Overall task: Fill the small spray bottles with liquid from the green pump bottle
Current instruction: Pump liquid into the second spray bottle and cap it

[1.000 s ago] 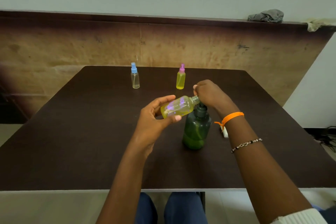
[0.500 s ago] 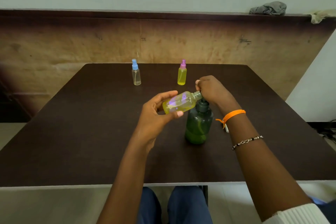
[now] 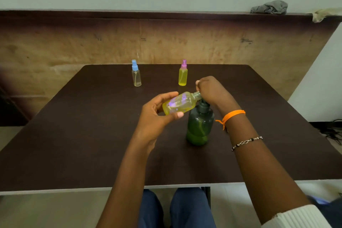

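- Left hand [image 3: 157, 114] grips the tilted yellow bottle [image 3: 178, 105], neck at the pump
- Right hand [image 3: 211, 89] curls over the green pump bottle [image 3: 200, 126], mid-surface [image 3: 74, 135]
- Blue-capped bottle [image 3: 136, 74] and pink-capped bottle [image 3: 183, 74] stand apart near the far edge

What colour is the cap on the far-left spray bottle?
Light blue, on the clear spray bottle standing at the table's far edge; only the head view shows it.

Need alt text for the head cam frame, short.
A person's left hand holds a small yellow-filled bottle tilted, neck against the green pump bottle, whose top the right hand grips. Two capped spray bottles, blue-topped and pink-topped, stand farther back on the dark table.
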